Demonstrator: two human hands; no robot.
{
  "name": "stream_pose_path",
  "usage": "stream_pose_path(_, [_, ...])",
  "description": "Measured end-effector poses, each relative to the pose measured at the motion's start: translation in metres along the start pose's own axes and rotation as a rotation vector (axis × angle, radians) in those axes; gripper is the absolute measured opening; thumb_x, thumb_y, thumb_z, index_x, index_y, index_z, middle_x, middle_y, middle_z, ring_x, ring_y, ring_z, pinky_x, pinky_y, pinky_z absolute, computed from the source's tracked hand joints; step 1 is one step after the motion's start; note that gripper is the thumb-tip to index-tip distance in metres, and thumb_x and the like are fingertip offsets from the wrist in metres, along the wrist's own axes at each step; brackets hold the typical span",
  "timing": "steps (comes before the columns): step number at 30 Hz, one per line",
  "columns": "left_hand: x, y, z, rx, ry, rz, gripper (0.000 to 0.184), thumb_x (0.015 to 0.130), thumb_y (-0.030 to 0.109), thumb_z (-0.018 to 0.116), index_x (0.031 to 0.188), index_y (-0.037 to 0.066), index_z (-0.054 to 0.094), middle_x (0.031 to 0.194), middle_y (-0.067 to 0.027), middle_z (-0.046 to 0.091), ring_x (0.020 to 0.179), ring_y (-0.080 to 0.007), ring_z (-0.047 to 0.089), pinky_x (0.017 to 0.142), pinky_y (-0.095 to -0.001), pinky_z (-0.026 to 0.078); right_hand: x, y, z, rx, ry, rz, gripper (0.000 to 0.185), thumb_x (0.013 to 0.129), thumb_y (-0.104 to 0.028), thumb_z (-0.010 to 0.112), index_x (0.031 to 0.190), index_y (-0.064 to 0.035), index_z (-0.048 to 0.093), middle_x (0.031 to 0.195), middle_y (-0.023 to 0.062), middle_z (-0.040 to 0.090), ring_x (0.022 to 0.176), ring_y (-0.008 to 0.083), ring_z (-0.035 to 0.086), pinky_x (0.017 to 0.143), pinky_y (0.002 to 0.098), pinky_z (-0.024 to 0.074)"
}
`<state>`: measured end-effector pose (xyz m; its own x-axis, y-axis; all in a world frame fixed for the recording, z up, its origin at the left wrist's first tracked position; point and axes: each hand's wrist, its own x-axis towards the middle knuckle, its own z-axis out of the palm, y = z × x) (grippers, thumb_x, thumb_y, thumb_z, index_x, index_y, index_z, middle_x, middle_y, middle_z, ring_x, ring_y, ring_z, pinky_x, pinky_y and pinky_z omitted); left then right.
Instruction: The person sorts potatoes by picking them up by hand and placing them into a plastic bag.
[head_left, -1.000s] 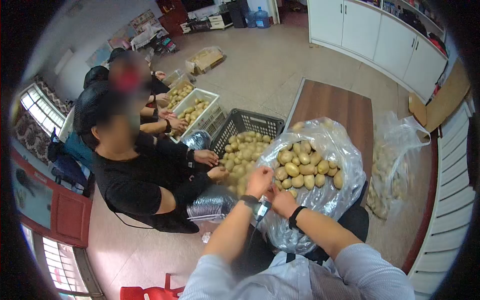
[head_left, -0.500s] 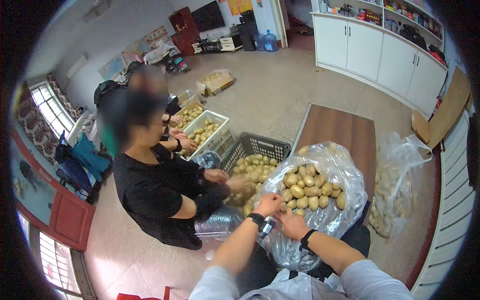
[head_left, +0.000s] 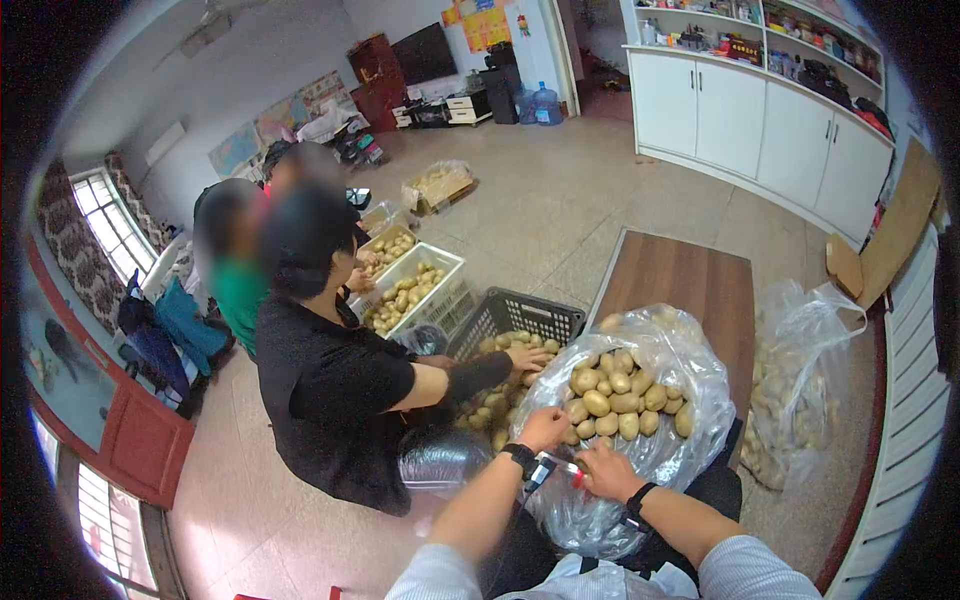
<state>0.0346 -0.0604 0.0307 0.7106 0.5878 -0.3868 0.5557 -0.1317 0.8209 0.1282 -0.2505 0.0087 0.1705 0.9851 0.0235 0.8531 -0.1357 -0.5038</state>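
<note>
Head view, near centre: open transparent bag (head_left: pixel 590 525), mouth spread wide, with loose kiwifruit (head_left: pixel 628 398) (going by look) piled inside. Located in front of the wearer's lap, at the near end of a brown wooden table (head_left: pixel 690 270).

Left hand (head_left: pixel 543 430): at the near-left edge of the pile, fingers bent and drawn together. Cannot tell whether gripping a fruit or merely touching one.

Right hand (head_left: pixel 608 472): just to the right and slightly nearer, over the near side of the bag, fingers curled. At the fingertips, a small red-ended item (head_left: pixel 578 479), too small to identify; firm grip not confirmed.

To the left, a black crate (head_left: pixel 525 312) of similar fruit, with a co-worker's hand (head_left: pixel 527 358) inside, apart from the wearer's own. Farther left and far, a white crate (head_left: pixel 452 300), likewise loaded. To the right, on the floor, a filled plastic bag (head_left: pixel 795 390).

Handling, as judged from this layout: take single fruits from the near-left edge first, to avoid upsetting the heap. Use light fingertip pressure, against bruising. Fold slack plastic away from both hands, against snagging. Point the red-ended item away from the left fingers and the plastic. Lower fruit into place rather than dropping.
</note>
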Motion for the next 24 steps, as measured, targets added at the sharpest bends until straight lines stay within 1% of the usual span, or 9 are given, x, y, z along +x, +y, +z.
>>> stream_pose_path(4, [0.003, -0.006, 0.002, -0.007, -0.003, -0.004, 0.024, 0.087, 0.026, 0.057, 0.093, 0.003, 0.061, 0.078, -0.0056, 0.064, 0.064, -0.0137, 0.064, 0.053, -0.0279, 0.052, -0.003, 0.007, 0.007, 0.028, 0.017, -0.007, 0.04, 0.074, -0.023, 0.063, 0.113, -0.0163, 0.055, 0.107, 0.0181, 0.05, 0.088, 0.0389, 0.06, 0.072, 0.048, 0.0527])
stream_pose_path(6, [0.001, -0.004, 0.002, -0.003, 0.003, -0.005, 0.024, 0.088, 0.026, 0.057, 0.093, 0.003, 0.061, 0.078, -0.0054, 0.064, 0.065, -0.0137, 0.065, 0.052, -0.0279, 0.052, -0.004, 0.011, 0.01, 0.114, 0.012, 0.029, 0.039, 0.078, -0.028, 0.063, 0.115, -0.0176, 0.058, 0.109, 0.0178, 0.051, 0.093, 0.0391, 0.06, 0.083, 0.0472, 0.0502])
stream_pose_path(10, [0.006, -0.011, 0.002, -0.01, -0.01, -0.008, 0.025, 0.088, 0.028, 0.059, 0.095, 0.004, 0.061, 0.081, -0.0048, 0.064, 0.066, -0.014, 0.065, 0.052, -0.0278, 0.051, -0.003, 0.012, 0.01, 0.155, -0.014, 0.053, 0.041, 0.077, -0.028, 0.063, 0.117, -0.017, 0.057, 0.111, 0.0173, 0.051, 0.097, 0.0395, 0.059, 0.085, 0.047, 0.0491])
stream_pose_path(12, [0.006, -0.012, 0.001, -0.021, -0.011, 0.001, 0.027, 0.088, 0.029, 0.06, 0.097, 0.004, 0.061, 0.083, -0.0047, 0.064, 0.067, -0.0137, 0.065, 0.052, -0.0278, 0.051, -0.003, 0.01, 0.008, 0.271, 0.064, 0.083, 0.046, 0.073, -0.017, 0.063, 0.117, -0.0143, 0.052, 0.115, 0.0191, 0.05, 0.095, 0.0414, 0.057, 0.08, 0.0464, 0.0506])
stream_pose_path(16, [-0.003, -0.001, -0.001, -0.08, -0.061, -0.024, 0.032, 0.087, 0.033, 0.062, 0.103, 0.005, 0.061, 0.086, -0.004, 0.064, 0.074, -0.0132, 0.065, 0.057, -0.0286, 0.052, 0.009, 0.028, 0.028, 0.37, 0.277, 0.054, 0.049, 0.075, -0.016, 0.062, 0.122, -0.0134, 0.048, 0.115, 0.0175, 0.051, 0.096, 0.0371, 0.058, 0.082, 0.0431, 0.0502])
stream_pose_path(18, [-0.008, 0.006, 0.0, -0.075, -0.063, -0.021, 0.034, 0.087, 0.034, 0.063, 0.106, 0.005, 0.06, 0.087, -0.0041, 0.065, 0.076, -0.0133, 0.064, 0.059, -0.0292, 0.052, 0.013, 0.028, 0.021, 0.914, 0.183, 0.287, 0.048, 0.08, -0.01, 0.059, 0.126, -0.0129, 0.046, 0.111, 0.0138, 0.054, 0.091, 0.0301, 0.059, 0.079, 0.0398, 0.0502])
stream_pose_path(19, [-0.009, 0.007, 0.0, -0.07, -0.066, -0.018, 0.037, 0.087, 0.034, 0.064, 0.109, 0.006, 0.06, 0.088, -0.0042, 0.065, 0.077, -0.0134, 0.064, 0.062, -0.0298, 0.052, 0.014, 0.026, 0.012, 0.914, 0.183, 0.286, 0.048, 0.08, -0.01, 0.059, 0.126, -0.0129, 0.046, 0.111, 0.0138, 0.054, 0.091, 0.0301, 0.059, 0.079, 0.0398, 0.0502])
stream_pose_path(21, [-0.008, 0.006, 0.002, -0.093, -0.102, -0.015, 0.039, 0.086, 0.035, 0.065, 0.112, 0.006, 0.059, 0.091, -0.0045, 0.065, 0.079, -0.0137, 0.063, 0.065, -0.03, 0.052, 0.014, 0.023, -0.006, 1.681, -0.007, 0.628, 0.045, 0.083, -0.005, 0.054, 0.128, -0.0117, 0.046, 0.108, 0.0111, 0.054, 0.085, 0.0249, 0.058, 0.074, 0.036, 0.0497])
stream_pose_path(24, [-0.007, 0.004, 0.008, -0.133, -0.163, 0.011, 0.044, 0.085, 0.037, 0.066, 0.116, 0.006, 0.058, 0.097, -0.005, 0.064, 0.084, -0.0135, 0.062, 0.069, -0.0297, 0.052, 0.015, 0.027, -0.01, 1.884, -0.043, 0.571, 0.044, 0.086, -0.002, 0.051, 0.129, -0.0116, 0.046, 0.107, 0.0112, 0.055, 0.078, 0.0224, 0.057, 0.068, 0.0319, 0.048])
